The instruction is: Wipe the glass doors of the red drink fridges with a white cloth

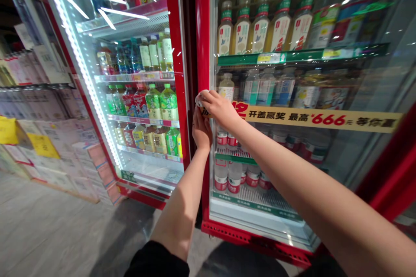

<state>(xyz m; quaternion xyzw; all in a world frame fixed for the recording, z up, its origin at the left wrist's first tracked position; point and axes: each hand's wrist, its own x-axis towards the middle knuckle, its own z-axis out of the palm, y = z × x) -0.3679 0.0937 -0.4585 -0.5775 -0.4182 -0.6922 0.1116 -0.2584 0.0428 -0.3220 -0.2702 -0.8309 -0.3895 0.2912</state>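
Observation:
My right hand [218, 106] is closed on a white wipe [202, 95], pressed against the red edge of a glass fridge door [203, 30]. Just below it, my left hand [202, 132] grips that same door edge, its fingers pointing up close to the wipe. The thumb of the left hand is hidden. A yellow printed strip [292, 117] with black and red lettering runs across the glass, and my right hand and forearm cover part of its left end.
Behind the glass, bottles [260, 26] stand on green-edged shelves. To the left is a second lit drinks fridge [177, 52] with a red frame. Stacked cartons [68, 156] with yellow signs [43, 145] line the grey floor [48, 225] at far left.

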